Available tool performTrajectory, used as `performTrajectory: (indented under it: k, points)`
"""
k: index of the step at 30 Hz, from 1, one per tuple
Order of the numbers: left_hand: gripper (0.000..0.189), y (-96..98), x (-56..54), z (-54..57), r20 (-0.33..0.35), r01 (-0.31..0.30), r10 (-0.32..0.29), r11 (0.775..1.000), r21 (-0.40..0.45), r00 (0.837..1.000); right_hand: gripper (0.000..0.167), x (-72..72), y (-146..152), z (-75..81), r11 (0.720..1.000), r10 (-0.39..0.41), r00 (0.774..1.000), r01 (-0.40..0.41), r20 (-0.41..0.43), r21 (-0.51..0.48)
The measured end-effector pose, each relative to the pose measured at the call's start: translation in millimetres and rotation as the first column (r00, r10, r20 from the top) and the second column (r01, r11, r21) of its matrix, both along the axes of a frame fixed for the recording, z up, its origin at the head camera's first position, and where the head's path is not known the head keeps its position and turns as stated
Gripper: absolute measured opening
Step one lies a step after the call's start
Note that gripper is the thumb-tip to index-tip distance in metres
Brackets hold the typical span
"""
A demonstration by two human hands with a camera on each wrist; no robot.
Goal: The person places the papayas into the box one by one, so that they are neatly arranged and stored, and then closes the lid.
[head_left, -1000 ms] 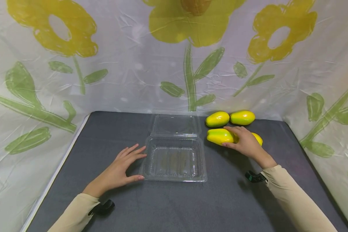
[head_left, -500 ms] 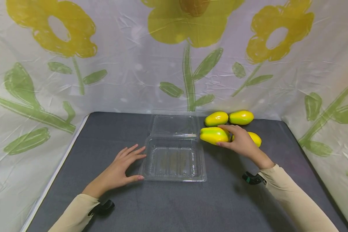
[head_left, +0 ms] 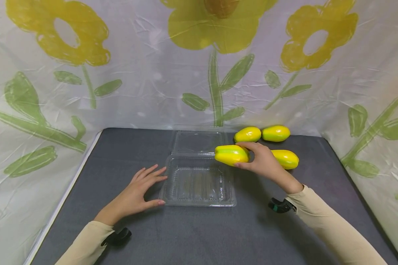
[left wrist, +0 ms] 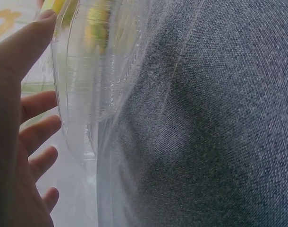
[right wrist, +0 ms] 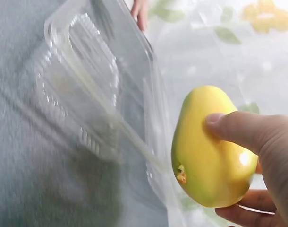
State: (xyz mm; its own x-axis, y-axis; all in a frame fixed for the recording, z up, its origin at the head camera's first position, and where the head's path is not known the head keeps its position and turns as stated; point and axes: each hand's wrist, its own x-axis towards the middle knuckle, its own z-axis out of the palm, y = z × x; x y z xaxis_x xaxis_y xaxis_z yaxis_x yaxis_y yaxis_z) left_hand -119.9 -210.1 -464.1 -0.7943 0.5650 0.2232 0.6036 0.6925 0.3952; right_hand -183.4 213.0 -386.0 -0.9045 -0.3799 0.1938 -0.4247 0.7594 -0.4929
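Observation:
My right hand grips a yellow-green papaya between thumb and fingers. In the head view the fruit overlaps the back right corner of a clear plastic clamshell box, whose lid lies folded back behind it. The right wrist view shows the thumb pressed on the side of the papaya, close by the box wall. My left hand is spread at the box's left edge, fingertips right at the rim. Seen from the left wrist, the fingers lie loosely along the clear box.
Another papaya lies just behind my right hand. Two more, a left one and a right one, sit at the back of the grey table. A white flower-printed curtain encloses the back and sides.
My right hand has carried the papaya leftward, from beside the other fruit to over the box's back right corner. The left hand has stayed in place.

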Motion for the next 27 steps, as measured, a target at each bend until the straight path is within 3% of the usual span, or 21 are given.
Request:
performTrajectory:
  k: [7,27]
  points:
    - [0.075,1.0,0.6,0.2,-0.027,0.012,-0.012,1.0,0.006,1.0,0.066,3.5,-23,-0.4,1.0,0.014,1.0,-0.014,-0.02,-0.013]
    - [0.076,2.6,0.3,3.5,0.031,-0.013,0.013,1.0,-0.01,0.999,0.062,7.3,-76,-15.1,0.989,0.077,0.997,-0.073,0.024,-0.131]
